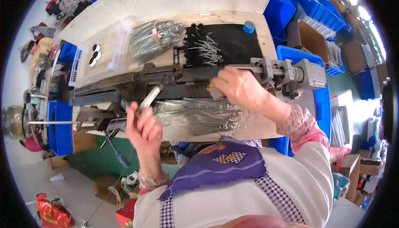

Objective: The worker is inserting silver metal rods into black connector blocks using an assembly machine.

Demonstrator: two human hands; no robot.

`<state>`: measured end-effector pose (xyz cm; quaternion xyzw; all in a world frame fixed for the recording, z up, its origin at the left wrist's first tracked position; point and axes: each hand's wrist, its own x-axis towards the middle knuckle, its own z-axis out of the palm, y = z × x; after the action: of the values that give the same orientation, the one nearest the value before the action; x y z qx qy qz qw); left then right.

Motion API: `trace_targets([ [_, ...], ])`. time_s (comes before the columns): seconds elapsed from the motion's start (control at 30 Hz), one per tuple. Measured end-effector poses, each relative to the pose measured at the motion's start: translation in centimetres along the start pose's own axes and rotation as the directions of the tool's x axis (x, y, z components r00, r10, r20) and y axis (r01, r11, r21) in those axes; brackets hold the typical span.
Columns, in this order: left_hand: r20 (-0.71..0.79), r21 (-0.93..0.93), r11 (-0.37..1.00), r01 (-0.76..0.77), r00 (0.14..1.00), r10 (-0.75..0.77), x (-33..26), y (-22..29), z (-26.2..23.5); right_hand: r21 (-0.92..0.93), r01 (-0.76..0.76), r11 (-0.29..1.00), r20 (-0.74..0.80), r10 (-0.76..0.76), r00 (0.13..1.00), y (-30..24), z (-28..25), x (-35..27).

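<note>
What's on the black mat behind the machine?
On the black mat, metal pieces with looped ends at left, and a blue round object at the far-right corner. The mat beneath them is hidden.

Bright light fills the scene, and overexposed white patches glare along the upper right edge. The metal rods [156, 40] glint above the pale, well-lit worktop [266, 36]. The left hand [145, 132] looks slightly blurred. Fisheye distortion bows straight lines toward the black rim, where background detail smears.
</note>
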<state>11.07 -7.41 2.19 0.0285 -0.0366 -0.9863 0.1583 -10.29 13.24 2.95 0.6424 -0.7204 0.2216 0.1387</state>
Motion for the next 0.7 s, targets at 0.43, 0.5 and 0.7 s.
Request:
trace_targets([
  [0.43,0.163,0.858,-0.420,-0.296,0.932,-0.324,10.6,-9.7,-2.2,0.290,-0.218,0.932,0.310,0.124,0.943,3.7,-3.0,2.3],
  [0.5,0.142,0.793,-0.545,-0.271,0.953,-0.266,12.4,-10.0,-0.8,0.270,-0.220,0.937,0.245,0.154,0.957,3.8,-2.5,1.2],
  [0.7,0.405,0.051,-0.902,-0.429,0.834,-0.374,11.5,-6.8,3.2,0.233,0.021,0.972,-0.020,-0.017,1.000,4.2,0.6,2.5],
])
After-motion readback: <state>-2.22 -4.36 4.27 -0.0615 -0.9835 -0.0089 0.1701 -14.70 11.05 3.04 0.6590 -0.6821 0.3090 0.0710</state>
